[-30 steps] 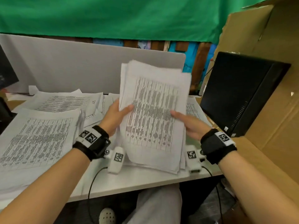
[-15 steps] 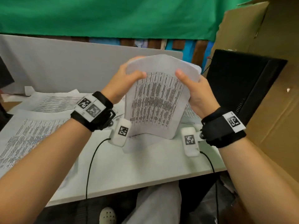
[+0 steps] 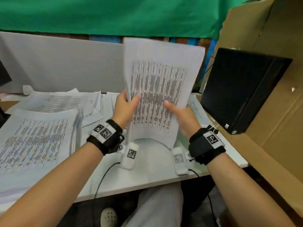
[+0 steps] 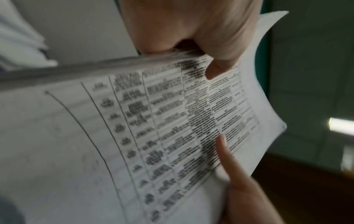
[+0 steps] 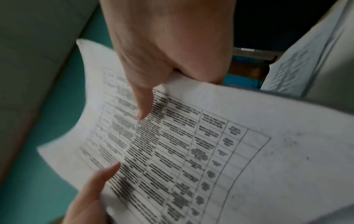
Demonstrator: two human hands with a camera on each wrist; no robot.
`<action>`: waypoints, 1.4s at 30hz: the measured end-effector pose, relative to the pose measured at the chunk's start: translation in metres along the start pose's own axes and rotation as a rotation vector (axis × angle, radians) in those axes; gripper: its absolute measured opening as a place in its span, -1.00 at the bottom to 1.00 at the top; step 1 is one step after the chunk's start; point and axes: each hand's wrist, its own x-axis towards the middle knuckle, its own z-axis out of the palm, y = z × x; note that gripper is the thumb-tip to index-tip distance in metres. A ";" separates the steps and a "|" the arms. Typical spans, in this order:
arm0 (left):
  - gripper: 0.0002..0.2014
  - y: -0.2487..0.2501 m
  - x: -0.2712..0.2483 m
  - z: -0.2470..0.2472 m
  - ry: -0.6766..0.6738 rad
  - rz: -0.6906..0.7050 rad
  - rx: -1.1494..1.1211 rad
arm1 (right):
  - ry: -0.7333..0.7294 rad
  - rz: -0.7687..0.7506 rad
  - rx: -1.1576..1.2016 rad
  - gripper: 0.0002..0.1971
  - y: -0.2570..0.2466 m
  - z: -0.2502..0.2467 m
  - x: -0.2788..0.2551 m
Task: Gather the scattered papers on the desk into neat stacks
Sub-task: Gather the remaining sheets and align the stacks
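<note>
I hold a sheaf of printed papers (image 3: 157, 95) upright over the white desk (image 3: 147, 174), its lower edge bowed and near the desktop. My left hand (image 3: 126, 104) grips its left edge, thumb on the front. My right hand (image 3: 178, 115) grips the right edge, thumb across the print. The left wrist view shows the sheaf (image 4: 172, 121) pinched by my left hand (image 4: 201, 45), with my right thumb on the page lower down. In the right wrist view my right hand (image 5: 162, 60) pinches the same sheaf (image 5: 191, 151). A thick stack (image 3: 36, 141) lies at the left.
Loose sheets (image 3: 65, 102) are spread behind the left stack, and one sheet (image 3: 195, 107) lies by a black computer case (image 3: 242, 89) at the right. A cardboard wall (image 3: 270, 112) stands behind it. A grey partition (image 3: 57, 63) backs the desk.
Half a second ago both hands gripped the sheaf's top edge with it bent over; now they hold its sides lower down and the sheaf stands tall and straighter.
</note>
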 end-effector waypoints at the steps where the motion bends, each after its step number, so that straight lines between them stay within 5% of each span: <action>1: -0.85 -0.002 0.002 0.002 0.034 -0.042 -0.056 | -0.007 -0.002 0.022 -0.60 0.001 0.000 0.000; 4: -0.52 -0.030 0.009 -0.007 -0.269 -0.343 0.036 | -0.110 0.189 -0.035 -0.27 0.025 -0.011 -0.004; 6: -0.55 -0.053 0.009 -0.015 -0.488 -0.528 0.138 | -0.163 0.321 -0.069 -0.15 0.048 -0.022 -0.009; 8: -0.36 -0.066 0.009 -0.016 -0.409 -0.534 0.013 | -0.115 0.325 -0.097 -0.39 0.059 -0.023 -0.010; 10: -0.16 -0.072 0.008 -0.012 -0.193 -0.526 -0.047 | -0.063 0.254 -0.164 -0.66 0.062 -0.021 -0.008; 12: -0.44 -0.080 0.010 -0.010 -0.061 -0.514 0.022 | 0.055 0.227 -0.252 -0.79 0.069 -0.024 -0.003; 14: -0.63 -0.091 0.013 -0.017 0.026 -0.572 0.099 | 0.193 0.272 -0.304 -0.73 0.080 -0.037 0.005; 18: -0.17 -0.113 0.017 -0.038 0.249 -0.732 0.079 | 0.345 0.400 -0.330 -0.61 0.098 -0.066 0.018; 23: -0.07 -0.107 0.007 -0.011 0.150 -0.765 -0.168 | 0.207 0.447 -0.240 -0.61 0.098 -0.067 0.016; 28: -0.55 -0.100 0.003 0.008 -0.091 -0.539 0.134 | 0.137 0.451 -0.221 -0.55 0.094 -0.074 0.012; 35: -0.67 0.004 -0.037 0.007 -0.390 -0.018 0.680 | 0.152 0.411 -0.253 -0.72 0.091 -0.082 0.006; 42: -0.63 0.131 -0.053 -0.013 -0.264 0.460 0.753 | 0.195 0.425 -0.148 -0.67 0.096 -0.085 0.008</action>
